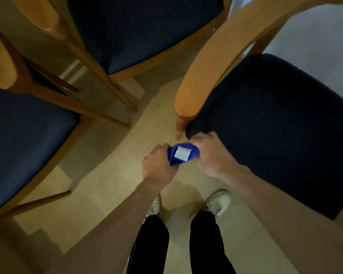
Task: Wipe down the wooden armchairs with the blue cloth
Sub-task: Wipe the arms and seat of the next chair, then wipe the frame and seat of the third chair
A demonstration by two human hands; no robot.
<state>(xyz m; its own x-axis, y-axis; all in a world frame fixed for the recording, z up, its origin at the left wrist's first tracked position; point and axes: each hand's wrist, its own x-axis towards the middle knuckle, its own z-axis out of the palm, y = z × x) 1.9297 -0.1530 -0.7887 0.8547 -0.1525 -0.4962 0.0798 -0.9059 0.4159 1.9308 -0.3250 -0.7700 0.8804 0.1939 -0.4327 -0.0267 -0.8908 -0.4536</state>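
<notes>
A blue cloth (192,154) with a white label is bunched between both hands, above the floor. My left hand (158,165) grips its left end and my right hand (210,153) grips its right end. Just beyond my right hand stands a wooden armchair, its curved armrest (204,70) ending above a leg, beside a dark seat cushion (275,123). A second armchair (127,74) stands at the top centre. A third armchair (0,62) with a blue seat is at the left.
Beige tiled floor (99,175) lies between the three chairs. My legs in black trousers and white shoes (218,202) stand below my hands. Chair legs (115,89) slant across the gap at upper left. A pale curtain or wall (315,36) shows at the top right.
</notes>
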